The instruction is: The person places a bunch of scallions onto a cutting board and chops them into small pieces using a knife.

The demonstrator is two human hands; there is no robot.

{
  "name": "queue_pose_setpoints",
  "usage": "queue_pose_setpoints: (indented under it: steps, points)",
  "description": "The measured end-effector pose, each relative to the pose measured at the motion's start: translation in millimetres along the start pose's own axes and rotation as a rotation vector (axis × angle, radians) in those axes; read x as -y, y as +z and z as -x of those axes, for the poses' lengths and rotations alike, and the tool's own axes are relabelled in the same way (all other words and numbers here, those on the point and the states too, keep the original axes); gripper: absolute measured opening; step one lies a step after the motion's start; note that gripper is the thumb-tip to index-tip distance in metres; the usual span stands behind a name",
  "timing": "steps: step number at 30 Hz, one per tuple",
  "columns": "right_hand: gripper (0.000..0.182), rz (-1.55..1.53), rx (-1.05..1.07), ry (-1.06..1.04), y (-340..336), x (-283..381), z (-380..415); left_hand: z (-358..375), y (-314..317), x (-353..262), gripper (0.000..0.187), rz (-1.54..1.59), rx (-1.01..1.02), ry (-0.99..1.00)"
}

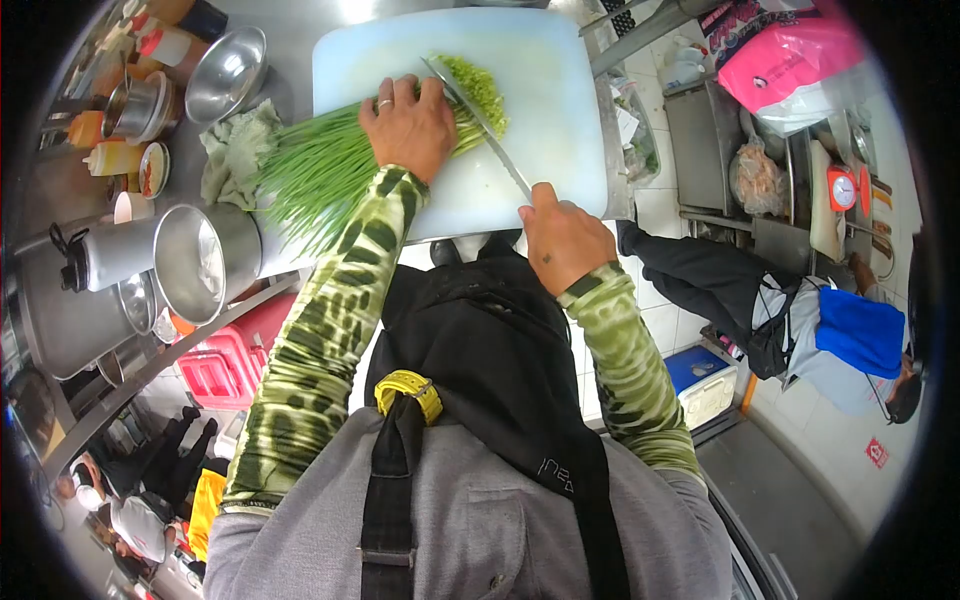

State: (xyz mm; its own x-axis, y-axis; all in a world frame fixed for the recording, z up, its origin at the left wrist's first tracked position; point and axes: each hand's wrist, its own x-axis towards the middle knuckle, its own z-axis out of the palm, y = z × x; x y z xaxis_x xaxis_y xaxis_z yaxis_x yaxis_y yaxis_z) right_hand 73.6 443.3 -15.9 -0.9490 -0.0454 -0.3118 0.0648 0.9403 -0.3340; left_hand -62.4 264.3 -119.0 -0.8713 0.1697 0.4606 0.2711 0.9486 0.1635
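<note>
Long green stalks (320, 165) lie in a bundle across the left part of a white cutting board (555, 110), their left ends hanging over its edge. My left hand (412, 125) presses down on the bundle near its right end, fingers bent over it. My right hand (568, 238) is wrapped round the handle of a knife (490, 135) at the board's front edge. The blade slants up and left, just right of my left fingers, between the bundle and a pile of chopped green pieces (480, 85). The knife's handle is hidden in my right hand.
Left of the board are a crumpled cloth (240, 150), a metal bowl (227, 75), a deep metal pot (205, 262) and a bottle (115, 255). A person in a blue cloth (860, 335) stands at the right. More people are at the lower left, beyond a red crate (225, 365).
</note>
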Motion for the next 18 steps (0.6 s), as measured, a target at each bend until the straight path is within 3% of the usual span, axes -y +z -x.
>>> queue_pose_setpoints:
  steps: [10,18]
  points:
    - [0.021,0.008,-0.006,-0.006,0.9,-1.2,3.2,-1.6,-1.7,-3.4,0.014,0.003,-0.015,0.003]
    - [0.021,-0.113,-0.001,-0.015,36.5,-2.4,-49.6,-2.1,-0.6,-0.6,0.012,0.015,-0.032,0.01]
